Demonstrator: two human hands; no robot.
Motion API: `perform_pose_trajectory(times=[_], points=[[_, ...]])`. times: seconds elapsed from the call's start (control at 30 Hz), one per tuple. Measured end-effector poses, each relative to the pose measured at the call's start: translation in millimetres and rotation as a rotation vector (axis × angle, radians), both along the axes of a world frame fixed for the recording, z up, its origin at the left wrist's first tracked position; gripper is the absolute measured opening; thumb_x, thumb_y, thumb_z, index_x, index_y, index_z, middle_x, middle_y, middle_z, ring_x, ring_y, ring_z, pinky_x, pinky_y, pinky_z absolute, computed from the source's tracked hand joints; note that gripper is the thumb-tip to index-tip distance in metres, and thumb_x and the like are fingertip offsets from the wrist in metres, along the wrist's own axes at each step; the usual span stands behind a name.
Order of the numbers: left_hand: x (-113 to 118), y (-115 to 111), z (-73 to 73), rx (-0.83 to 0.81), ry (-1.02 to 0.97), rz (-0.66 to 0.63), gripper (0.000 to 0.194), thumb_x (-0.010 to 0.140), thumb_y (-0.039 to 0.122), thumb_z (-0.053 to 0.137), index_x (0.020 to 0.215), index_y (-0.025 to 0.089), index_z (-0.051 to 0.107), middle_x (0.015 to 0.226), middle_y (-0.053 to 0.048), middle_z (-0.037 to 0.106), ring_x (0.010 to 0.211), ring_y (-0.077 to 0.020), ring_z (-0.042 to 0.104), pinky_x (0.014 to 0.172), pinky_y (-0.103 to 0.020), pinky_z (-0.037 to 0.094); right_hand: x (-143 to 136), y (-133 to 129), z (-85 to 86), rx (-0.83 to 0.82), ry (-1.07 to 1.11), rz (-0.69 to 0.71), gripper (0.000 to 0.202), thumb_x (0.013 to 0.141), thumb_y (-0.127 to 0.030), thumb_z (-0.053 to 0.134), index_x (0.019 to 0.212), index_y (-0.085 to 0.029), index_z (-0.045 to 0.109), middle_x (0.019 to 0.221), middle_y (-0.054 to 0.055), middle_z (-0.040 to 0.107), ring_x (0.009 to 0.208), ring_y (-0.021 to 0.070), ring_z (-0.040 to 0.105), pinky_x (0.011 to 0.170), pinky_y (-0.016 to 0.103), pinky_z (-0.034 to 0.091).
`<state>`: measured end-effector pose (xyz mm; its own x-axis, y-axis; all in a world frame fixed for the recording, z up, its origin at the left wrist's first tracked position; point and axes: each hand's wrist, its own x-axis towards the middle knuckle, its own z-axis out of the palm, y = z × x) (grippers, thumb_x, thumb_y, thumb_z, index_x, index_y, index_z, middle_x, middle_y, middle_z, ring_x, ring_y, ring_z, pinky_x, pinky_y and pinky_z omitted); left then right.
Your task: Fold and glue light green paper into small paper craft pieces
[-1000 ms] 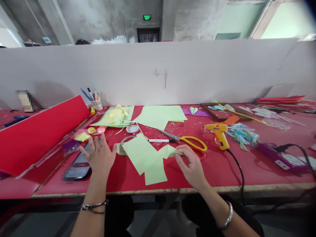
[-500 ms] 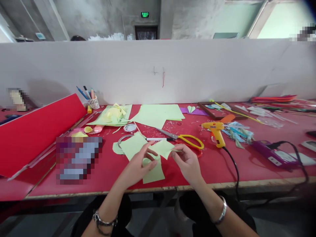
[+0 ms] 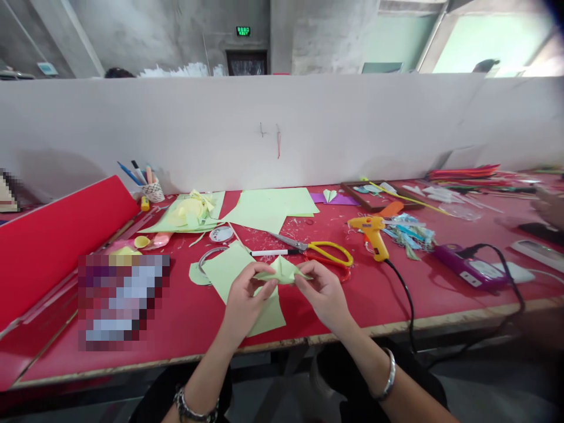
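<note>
A small piece of pale green paper (image 3: 285, 270), creased and partly folded with a raised point in its middle, is pinched between my two hands above the table. My left hand (image 3: 251, 296) grips its left corner with thumb and fingers; my right hand (image 3: 321, 291) grips the right corner. Beneath them lies a larger green paper sheet (image 3: 224, 270), partly hidden by my left hand. Just beyond the hands rest a black-and-white pen (image 3: 271, 253) and scissors (image 3: 328, 251) with yellow handles.
Green sheets (image 3: 273, 205) lie at the back of the red table (image 3: 185, 311). At right are a yellow glue gun (image 3: 373, 235), blue fringed scraps (image 3: 409, 232) and a purple power strip (image 3: 469, 269) with cables. A red board (image 3: 66, 247) leans at left; a pen cup (image 3: 153, 189) stands behind.
My left hand, apart from the small paper before, now pinches its left corner. The paper has gone from flatter to bent up in the middle. The view has shifted slightly right.
</note>
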<state>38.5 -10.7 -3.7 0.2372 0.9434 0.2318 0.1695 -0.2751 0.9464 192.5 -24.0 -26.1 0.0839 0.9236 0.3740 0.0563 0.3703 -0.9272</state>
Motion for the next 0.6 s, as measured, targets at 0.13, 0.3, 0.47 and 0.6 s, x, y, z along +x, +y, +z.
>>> perform_pose_trajectory(times=[0.13, 0.3, 0.47, 0.6], points=[[7, -3, -3.9, -0.061, -0.119, 0.078, 0.029, 0.072, 0.032, 0.059, 0.096, 0.019, 0.048, 0.084, 0.000, 0.057, 0.068, -0.0110, 0.055, 0.061, -0.020, 0.045, -3, 0, 0.6, 0.016, -0.002, 0.007, 0.014, 0.076, -0.029, 0.056, 0.068, -0.018, 0.050, 0.067, 0.000, 0.054, 0.065, 0.0138, 0.054, 0.063, 0.026, 0.045], [10, -2, -4.1, -0.122, -0.163, 0.061, 0.028, 0.070, 0.034, 0.061, 0.091, 0.018, 0.050, 0.068, 0.003, 0.056, 0.058, -0.0095, 0.050, 0.052, -0.018, 0.040, -6, 1, -0.8, -0.089, 0.143, 0.010, 0.015, 0.073, -0.030, 0.060, 0.072, -0.019, 0.050, 0.065, -0.003, 0.054, 0.059, 0.0114, 0.054, 0.057, 0.023, 0.043], [18, -2, -5.6, -0.170, -0.270, 0.046, 0.022, 0.068, 0.034, 0.064, 0.069, 0.016, 0.052, 0.060, 0.005, 0.051, 0.055, -0.0071, 0.046, 0.052, -0.016, 0.039, -13, 5, 0.1, -0.200, 0.506, -0.027, 0.023, 0.068, -0.026, 0.066, 0.086, -0.022, 0.051, 0.065, -0.006, 0.056, 0.059, 0.0080, 0.054, 0.059, 0.019, 0.043], [22, 2, -13.6, -0.301, -0.452, 0.069, 0.025, 0.064, 0.033, 0.068, 0.074, 0.016, 0.054, 0.063, 0.004, 0.057, 0.058, -0.0069, 0.050, 0.059, -0.017, 0.042, -14, 8, 2.3, -0.270, 0.711, 0.003, 0.023, 0.061, -0.025, 0.072, 0.078, -0.020, 0.058, 0.060, -0.007, 0.057, 0.056, 0.0055, 0.054, 0.059, 0.017, 0.044]])
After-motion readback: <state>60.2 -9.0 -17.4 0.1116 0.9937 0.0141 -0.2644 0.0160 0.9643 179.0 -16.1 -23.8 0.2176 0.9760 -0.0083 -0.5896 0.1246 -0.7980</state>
